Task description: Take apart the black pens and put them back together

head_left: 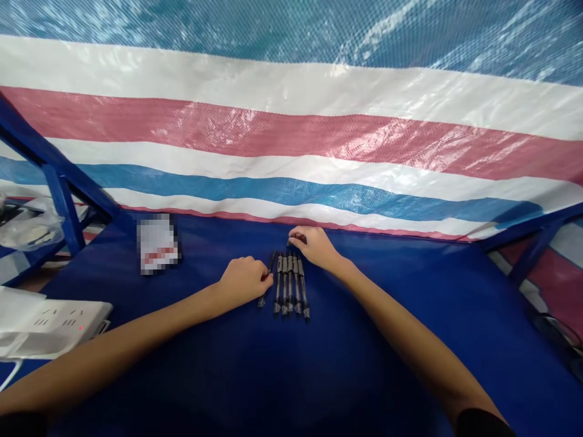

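Several dark pens (pixel 290 285) with grey upper parts and clear-wrapped lower ends lie side by side on the blue table. Just left of that row, my left hand (pixel 243 280) is closed around another dark pen (pixel 272 261); its middle is hidden by the fingers, while both ends show. My right hand (pixel 314 244) is above the far ends of the row, thumb and fingertips pinched together. A small dark bit shows at those fingertips, too little of it to name.
A white power strip (pixel 68 321) with a red light stands at the left, near my left forearm. A pixelated white-and-red packet (pixel 157 244) lies farther back. Blue frame bars (pixel 64 200) and a striped plastic sheet (pixel 291 133) bound the blue table (pixel 387 303).
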### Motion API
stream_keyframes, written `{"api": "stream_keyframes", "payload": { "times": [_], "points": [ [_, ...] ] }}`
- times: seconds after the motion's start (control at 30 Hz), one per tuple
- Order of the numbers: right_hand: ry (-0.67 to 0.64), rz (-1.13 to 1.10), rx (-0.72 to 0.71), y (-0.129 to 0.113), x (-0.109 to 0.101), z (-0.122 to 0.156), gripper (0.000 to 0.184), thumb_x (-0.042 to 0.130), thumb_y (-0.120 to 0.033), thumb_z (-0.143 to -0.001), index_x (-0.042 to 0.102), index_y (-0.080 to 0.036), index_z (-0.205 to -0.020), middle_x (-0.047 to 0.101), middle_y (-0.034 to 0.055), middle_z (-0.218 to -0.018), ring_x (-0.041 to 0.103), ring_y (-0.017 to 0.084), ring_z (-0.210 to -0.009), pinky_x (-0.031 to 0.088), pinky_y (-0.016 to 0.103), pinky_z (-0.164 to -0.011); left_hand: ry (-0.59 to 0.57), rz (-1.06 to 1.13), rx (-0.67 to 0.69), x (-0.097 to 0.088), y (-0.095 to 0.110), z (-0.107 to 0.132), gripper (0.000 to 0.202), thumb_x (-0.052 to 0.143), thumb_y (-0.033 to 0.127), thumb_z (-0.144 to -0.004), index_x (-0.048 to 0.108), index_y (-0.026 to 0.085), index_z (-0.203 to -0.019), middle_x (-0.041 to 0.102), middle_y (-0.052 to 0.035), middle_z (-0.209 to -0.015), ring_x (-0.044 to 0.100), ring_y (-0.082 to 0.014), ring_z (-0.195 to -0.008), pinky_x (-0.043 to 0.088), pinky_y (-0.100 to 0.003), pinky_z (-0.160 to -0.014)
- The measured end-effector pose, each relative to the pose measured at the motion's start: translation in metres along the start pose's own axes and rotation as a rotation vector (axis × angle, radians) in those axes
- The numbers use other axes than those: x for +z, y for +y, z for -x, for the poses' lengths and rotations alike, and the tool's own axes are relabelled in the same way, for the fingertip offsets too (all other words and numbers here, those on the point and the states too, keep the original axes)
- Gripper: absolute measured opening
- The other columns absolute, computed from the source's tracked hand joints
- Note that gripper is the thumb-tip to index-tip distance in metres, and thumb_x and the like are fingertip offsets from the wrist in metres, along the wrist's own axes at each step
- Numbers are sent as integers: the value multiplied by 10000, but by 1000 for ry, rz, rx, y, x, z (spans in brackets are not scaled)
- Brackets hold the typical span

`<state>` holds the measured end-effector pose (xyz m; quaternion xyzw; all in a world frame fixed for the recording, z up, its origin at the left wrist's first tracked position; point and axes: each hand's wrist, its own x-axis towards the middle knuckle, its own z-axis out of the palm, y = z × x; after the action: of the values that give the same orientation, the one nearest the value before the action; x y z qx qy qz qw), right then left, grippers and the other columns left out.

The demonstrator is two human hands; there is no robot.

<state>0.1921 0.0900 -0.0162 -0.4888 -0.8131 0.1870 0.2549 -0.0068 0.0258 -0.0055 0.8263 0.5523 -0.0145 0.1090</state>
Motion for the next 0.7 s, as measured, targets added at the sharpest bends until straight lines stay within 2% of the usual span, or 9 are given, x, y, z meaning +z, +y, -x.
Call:
{"api": "stream_keyframes", "payload": {
  "times": [0.2, 0.37, 0.5, 0.6, 0.7],
  "points": [
    [6, -14, -14, 6, 0, 2, 144, 591, -173, -838, 663, -170, -963, 685, 28, -773, 604, 152, -714, 427, 264, -694, 87, 40, 56, 15, -2, -1, 484, 371, 351, -878, 607, 172, -494, 584, -49, -519, 488, -143, -495, 229, -278, -517],
    [57, 4, -22, 1, -5, 4, 165, 571, -232, -851, 656, -166, -976, 658, 26, -750, 574, 151, -678, 419, 270, -677, 329, 303, 178, 25, -6, 3, 554, 362, 363, -902, 420, 165, -388, 394, 10, -379, 320, -82, -374, 234, -253, -478],
    [135, 2, 27, -8, -18, 8, 142, 531, -230, -857, 660, -173, -871, 633, 13, -680, 535, 137, -600, 396, 262, -624, 509, 531, 246, 25, -6, 6, 567, 378, 376, -921, 318, 164, -398, 342, 28, -379, 291, -62, -365, 238, -238, -441],
    [44, 74, 74, -15, -26, 15, 115, 544, -196, -830, 651, -182, -788, 607, 0, -618, 508, 131, -554, 353, 259, -573, 555, 559, 261, 23, -6, 6, 531, 419, 342, -920, 347, 162, -426, 360, 36, -398, 302, -58, -383, 252, -233, -451],
    [-85, 138, 113, -21, -27, 24, 86, 563, -175, -823, 648, -189, -815, 600, -6, -605, 510, 137, -555, 343, 260, -563, 545, 562, 283, 23, -6, 7, 450, 438, 321, -925, 474, 161, -506, 452, 32, -456, 374, -63, -424, 297, -224, -485]
  ]
}}
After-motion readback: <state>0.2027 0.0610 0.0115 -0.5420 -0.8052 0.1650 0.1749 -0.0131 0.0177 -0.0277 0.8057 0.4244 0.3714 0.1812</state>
